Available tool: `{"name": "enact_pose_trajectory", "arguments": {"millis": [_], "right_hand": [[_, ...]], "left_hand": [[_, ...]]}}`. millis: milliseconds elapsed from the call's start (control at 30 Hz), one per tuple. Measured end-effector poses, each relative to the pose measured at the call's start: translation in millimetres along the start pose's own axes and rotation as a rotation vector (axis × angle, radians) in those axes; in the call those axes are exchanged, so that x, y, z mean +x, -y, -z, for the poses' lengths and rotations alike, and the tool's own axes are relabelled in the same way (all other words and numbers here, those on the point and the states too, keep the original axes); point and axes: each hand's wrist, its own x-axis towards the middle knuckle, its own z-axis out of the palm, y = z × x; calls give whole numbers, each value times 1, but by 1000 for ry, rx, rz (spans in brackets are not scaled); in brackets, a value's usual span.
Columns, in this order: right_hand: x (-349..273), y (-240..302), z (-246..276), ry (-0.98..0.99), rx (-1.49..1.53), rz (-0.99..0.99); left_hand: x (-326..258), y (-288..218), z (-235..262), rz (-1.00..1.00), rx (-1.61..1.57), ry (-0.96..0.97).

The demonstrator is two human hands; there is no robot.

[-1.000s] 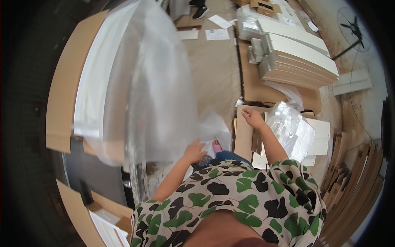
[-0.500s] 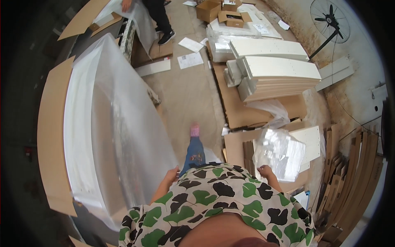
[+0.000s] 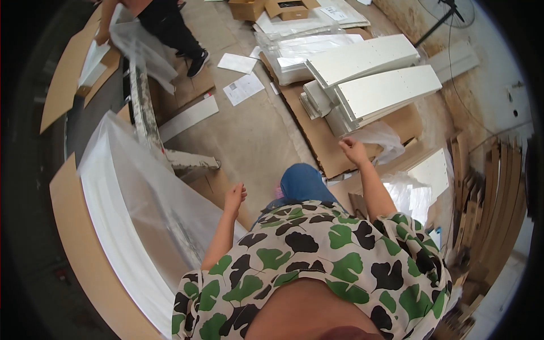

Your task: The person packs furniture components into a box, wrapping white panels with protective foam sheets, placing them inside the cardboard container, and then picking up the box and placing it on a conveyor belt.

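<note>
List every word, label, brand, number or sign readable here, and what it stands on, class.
None can be read.
Paper sheet on the floor: print too small.
Small sheet on the white stack: too small.
Open carton: mark too small.

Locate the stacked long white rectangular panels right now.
Head view, upper right: the stacked long white rectangular panels sit on a flat brown cardboard sheet, just beyond the person's bare right hand.

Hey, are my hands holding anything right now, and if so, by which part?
Nothing that I can see: your left hand and right hand both look empty, with fingers loosely curled.
</note>
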Motion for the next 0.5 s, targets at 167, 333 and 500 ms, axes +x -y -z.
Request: {"name": "enact_pose_trajectory", "arguments": {"millis": [167,333,500], "right_hand": [[48,-5,31,-319,-237,-370],[101,-3,31,-397,-210,-447],[128,-27,31,-355,-155,-525]], "left_hand": [[67,-90,-27,-106,85,83],[126,-136,-49,-49,182,217],[167,-182,-70,104,298,158]]}}
